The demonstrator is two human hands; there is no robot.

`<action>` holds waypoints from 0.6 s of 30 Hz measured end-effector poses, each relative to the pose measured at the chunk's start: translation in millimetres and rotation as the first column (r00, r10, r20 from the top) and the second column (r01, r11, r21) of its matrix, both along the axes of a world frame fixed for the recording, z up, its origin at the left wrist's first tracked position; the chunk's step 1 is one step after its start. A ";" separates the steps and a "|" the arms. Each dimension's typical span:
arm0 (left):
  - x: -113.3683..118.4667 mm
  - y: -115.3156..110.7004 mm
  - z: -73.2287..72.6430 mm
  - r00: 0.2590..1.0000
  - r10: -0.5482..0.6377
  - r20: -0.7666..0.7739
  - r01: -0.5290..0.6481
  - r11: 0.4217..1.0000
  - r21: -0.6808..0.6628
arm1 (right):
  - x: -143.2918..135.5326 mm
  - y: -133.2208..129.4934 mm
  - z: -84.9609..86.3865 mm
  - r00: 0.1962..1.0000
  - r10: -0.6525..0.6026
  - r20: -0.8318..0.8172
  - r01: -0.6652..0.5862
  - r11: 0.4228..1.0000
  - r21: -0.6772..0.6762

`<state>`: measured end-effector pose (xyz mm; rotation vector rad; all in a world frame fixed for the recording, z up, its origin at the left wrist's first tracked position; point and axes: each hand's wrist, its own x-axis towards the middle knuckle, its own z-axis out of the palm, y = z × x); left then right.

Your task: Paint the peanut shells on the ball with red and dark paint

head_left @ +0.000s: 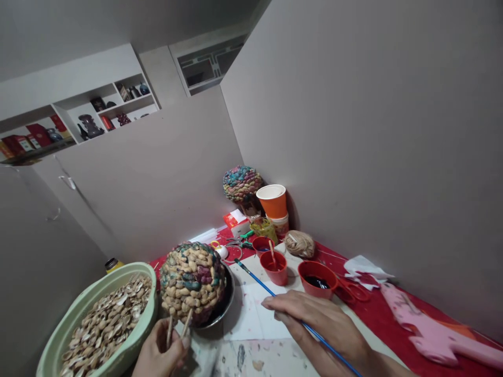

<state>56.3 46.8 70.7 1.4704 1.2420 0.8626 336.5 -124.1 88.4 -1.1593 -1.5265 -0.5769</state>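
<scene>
My left hand is closed on thin wooden sticks below a ball covered in peanut shells, partly painted teal and purple. The ball rests at a dark metal bowl. In my right hand is a blue paintbrush, its dark tip pointing up and left, apart from the ball. Ahead of that hand stand a red cup with a stick in it and a red cup of dark liquid. White paper lies between the hands.
A green basin of shells is at left. Toward the back are a painted shell ball, orange paper cup, green-handled pliers, and twine. A pink glue gun lies right, near white tissue. Grey partitions enclose the table.
</scene>
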 end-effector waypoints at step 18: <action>-13.4 28.0 -35.0 0.955 -0.106 -0.278 0.190 0.936 0.297 | -0.8 -0.5 0.9 0.999 0.040 -0.017 -0.040 0.999 -0.029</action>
